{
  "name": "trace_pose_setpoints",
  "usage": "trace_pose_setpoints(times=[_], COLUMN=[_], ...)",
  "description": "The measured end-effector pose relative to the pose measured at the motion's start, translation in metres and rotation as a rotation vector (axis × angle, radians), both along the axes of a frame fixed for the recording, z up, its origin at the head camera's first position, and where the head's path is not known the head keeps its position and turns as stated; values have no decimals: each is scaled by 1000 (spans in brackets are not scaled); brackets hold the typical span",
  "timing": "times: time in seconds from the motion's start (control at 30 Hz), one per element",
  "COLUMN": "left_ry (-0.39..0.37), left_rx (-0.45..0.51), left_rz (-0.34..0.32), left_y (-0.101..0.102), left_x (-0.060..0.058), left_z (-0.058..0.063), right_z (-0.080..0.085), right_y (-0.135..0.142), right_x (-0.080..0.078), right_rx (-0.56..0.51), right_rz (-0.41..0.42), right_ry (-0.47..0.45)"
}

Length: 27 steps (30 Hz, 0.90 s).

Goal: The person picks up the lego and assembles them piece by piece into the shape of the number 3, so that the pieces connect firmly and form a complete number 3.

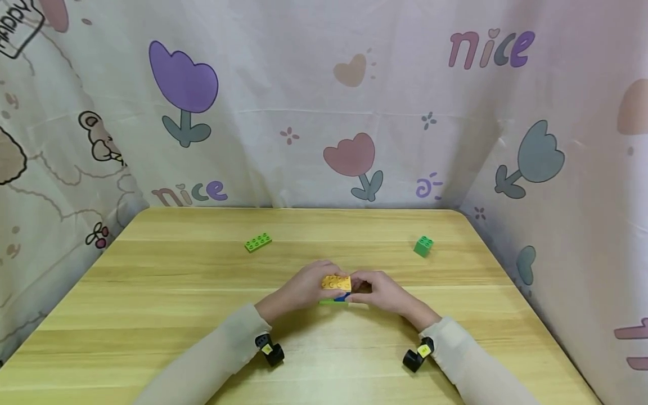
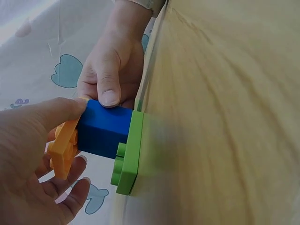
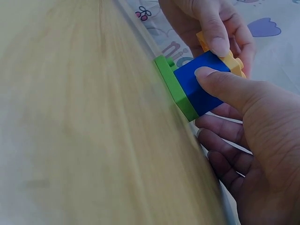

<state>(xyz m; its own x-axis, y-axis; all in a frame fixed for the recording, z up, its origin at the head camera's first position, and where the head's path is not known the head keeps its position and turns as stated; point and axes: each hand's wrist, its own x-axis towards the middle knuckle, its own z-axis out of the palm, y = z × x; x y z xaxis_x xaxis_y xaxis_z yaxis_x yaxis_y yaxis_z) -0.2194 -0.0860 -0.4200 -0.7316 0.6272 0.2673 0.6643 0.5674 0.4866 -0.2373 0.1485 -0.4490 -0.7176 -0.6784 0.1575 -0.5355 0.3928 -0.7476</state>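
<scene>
Near the middle of the table, both hands are on a small stack of toy building bricks. At its bottom lies a light green plate [image 2: 130, 154], with a blue brick [image 2: 104, 129] standing on it. A yellow-orange studded plate [image 1: 336, 283] sits at the top, overhanging the blue brick. My left hand [image 1: 306, 286] pinches the yellow-orange plate between thumb and fingers. From the other side my right hand [image 1: 383, 291] grips the blue brick, its thumb pressed on the brick's side in the right wrist view. Its other fingers curl behind the stack, partly hidden.
A lime green studded plate [image 1: 258, 242] lies farther back on the wooden table [image 1: 152, 315], left of the hands. To the back right is a green brick [image 1: 423, 246]. A patterned curtain [image 1: 283, 84] hangs behind the table and along its sides.
</scene>
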Motion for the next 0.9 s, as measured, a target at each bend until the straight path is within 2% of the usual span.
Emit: trace_pose_setpoints(times=[0.3,0.57,0.9], left_ry=[-23,-27,-32], left_rx=[-8,3,19], left_rz=[2,29,61], left_y=[-3,-11,-16], left_x=[2,2,4], left_z=[2,-4,-5], right_z=[-1,-1,2], right_y=[1,-1,0], right_x=[0,1,2], right_rx=[-4,10,21], right_rz=[0,16,0], right_ry=[-18,-7,4])
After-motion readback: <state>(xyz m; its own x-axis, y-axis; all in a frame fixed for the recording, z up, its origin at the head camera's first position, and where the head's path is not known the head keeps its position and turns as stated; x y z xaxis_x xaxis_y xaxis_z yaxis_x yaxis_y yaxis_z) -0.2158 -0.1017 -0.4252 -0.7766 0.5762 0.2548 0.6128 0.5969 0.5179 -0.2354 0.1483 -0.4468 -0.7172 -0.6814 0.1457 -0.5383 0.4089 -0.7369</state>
